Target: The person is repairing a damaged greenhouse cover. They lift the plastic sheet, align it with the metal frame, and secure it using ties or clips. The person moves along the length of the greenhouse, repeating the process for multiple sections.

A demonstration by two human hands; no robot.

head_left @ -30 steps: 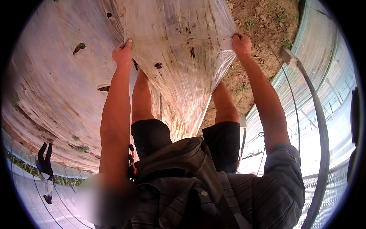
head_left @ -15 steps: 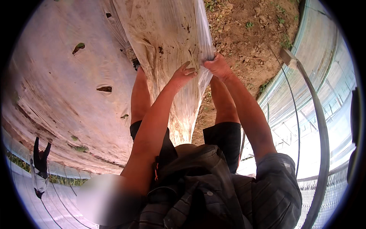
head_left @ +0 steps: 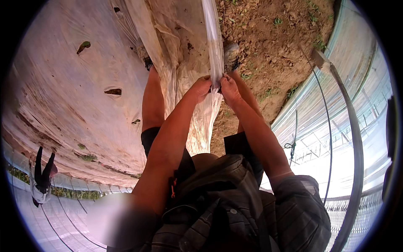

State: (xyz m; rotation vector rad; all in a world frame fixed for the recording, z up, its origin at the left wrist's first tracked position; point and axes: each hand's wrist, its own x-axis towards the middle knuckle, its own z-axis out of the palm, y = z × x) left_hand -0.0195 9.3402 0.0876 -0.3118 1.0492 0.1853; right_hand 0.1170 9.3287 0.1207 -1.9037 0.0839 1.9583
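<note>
A long sheet of clear plastic film (head_left: 178, 46), smeared with dirt, runs between my legs. Its right edge is gathered into a shiny folded strip (head_left: 214, 35). My left hand (head_left: 202, 88) closes on that strip from the left, fingers curled. Close beside it, my right hand (head_left: 229, 89) pinches the same strip from the right. The two hands nearly meet, and the film hangs below them toward me. Parts of the fingertips are hidden behind the folds.
Pale film with several torn holes (head_left: 113, 91) covers the ground at left. Brown soil (head_left: 268, 54) with small weeds lies at right, beside the plastic greenhouse wall (head_left: 336, 122) and a curved pole (head_left: 354, 143). Another person (head_left: 42, 176) stands far left.
My left hand has gone from spread fingers to gripping the film. My right hand has moved left and slightly down, bringing the film's edge with it. My right shoe now shows.
</note>
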